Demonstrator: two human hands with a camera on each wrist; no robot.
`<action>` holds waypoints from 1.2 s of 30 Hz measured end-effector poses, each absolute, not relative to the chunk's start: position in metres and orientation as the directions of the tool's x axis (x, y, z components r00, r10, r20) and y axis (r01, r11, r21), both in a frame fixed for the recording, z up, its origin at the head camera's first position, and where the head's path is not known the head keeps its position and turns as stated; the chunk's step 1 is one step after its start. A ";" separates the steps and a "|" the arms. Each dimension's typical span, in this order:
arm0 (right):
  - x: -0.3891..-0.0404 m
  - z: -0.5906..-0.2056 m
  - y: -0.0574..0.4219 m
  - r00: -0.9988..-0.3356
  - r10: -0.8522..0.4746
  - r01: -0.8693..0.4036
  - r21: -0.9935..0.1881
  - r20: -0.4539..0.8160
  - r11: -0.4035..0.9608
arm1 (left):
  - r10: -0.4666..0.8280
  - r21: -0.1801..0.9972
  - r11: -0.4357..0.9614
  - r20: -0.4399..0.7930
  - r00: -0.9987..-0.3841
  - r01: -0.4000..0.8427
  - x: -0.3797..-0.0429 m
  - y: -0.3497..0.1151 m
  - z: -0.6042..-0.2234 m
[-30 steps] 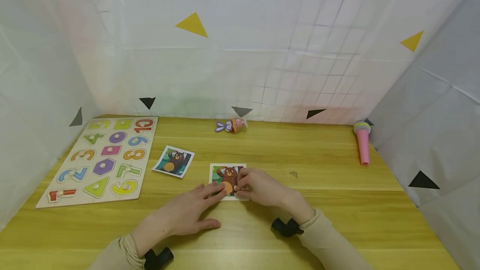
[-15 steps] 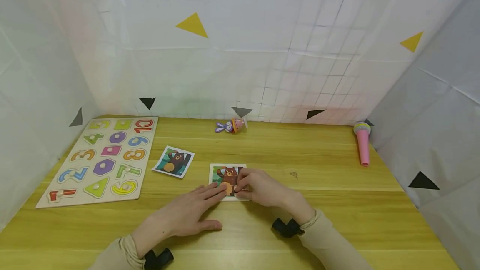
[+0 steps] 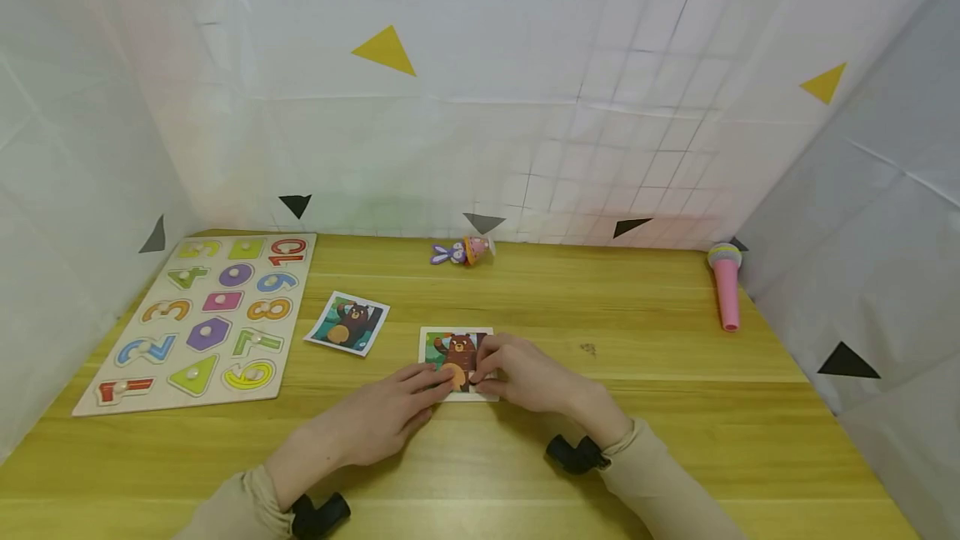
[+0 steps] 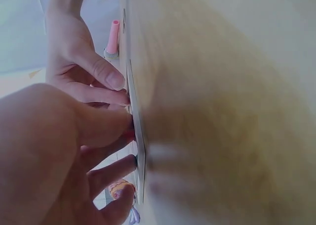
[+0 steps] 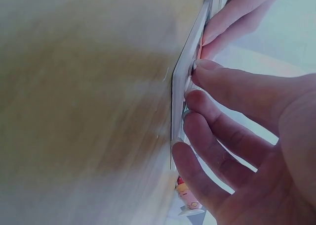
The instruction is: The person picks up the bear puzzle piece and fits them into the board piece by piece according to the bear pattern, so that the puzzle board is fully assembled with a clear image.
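Observation:
A square bear puzzle point(image 3: 442, 348) in a thin pale frame lies flat on the wooden table in the head view. The left hand point(image 3: 382, 415) reaches in from the left, its nearly straight fingertips resting on the bear's belly. Over the puzzle's right side, the right hand point(image 3: 525, 373) pinches a small puzzle piece between thumb and forefinger, and it hides most of that piece. In the right wrist view, the right thumb and fingers bend over the puzzle's frame point(image 5: 178, 86). Left of the puzzle lies a card point(image 3: 348, 323) with a matching bear picture.
A wooden number-and-shape board point(image 3: 217, 315) lies along the left side. At the back is a small rabbit figure point(image 3: 465, 252). A pink toy microphone point(image 3: 726, 286) lies at the right edge. White cloth walls point(image 3: 480, 148) enclose the table.
The left thumb, spread out toward the near edge before, has drawn in toward the left fingers. The right hand stays at the puzzle's right side with only slight finger motion.

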State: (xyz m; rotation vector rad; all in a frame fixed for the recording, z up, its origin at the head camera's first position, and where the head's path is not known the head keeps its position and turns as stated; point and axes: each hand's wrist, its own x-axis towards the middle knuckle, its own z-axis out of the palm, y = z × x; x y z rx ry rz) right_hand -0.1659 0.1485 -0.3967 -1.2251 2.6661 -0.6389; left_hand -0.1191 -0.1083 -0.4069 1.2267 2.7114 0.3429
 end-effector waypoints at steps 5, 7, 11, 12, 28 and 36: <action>-0.167 -0.396 0.149 -0.652 -0.756 -0.696 -0.437 0.052 0.570 | 0.759 0.259 0.634 -0.022 -0.651 0.729 -0.119 -0.106 -0.405; -0.167 -0.396 0.149 -0.651 -0.757 -0.696 -0.437 0.049 0.570 | 0.761 0.268 0.630 -0.022 -0.649 0.729 -0.119 -0.106 -0.405; -0.165 -0.397 0.151 -0.649 -0.760 -0.698 -0.431 0.042 0.572 | 0.762 0.292 0.626 -0.033 -0.647 0.723 -0.120 -0.106 -0.405; -0.165 -0.397 0.152 -0.644 -0.763 -0.703 -0.427 0.046 0.568 | 0.761 0.300 0.628 -0.041 -0.648 0.718 -0.120 -0.106 -0.406; -0.158 -0.387 0.231 -0.739 -0.669 -0.537 -0.529 -0.082 0.657 | 0.757 0.350 0.628 -0.066 -0.650 0.695 -0.120 -0.106 -0.406; -0.155 -0.391 0.276 -0.784 -0.609 -0.477 -0.510 -0.120 0.716 | 0.749 0.375 0.635 -0.084 -0.658 0.675 -0.120 -0.108 -0.407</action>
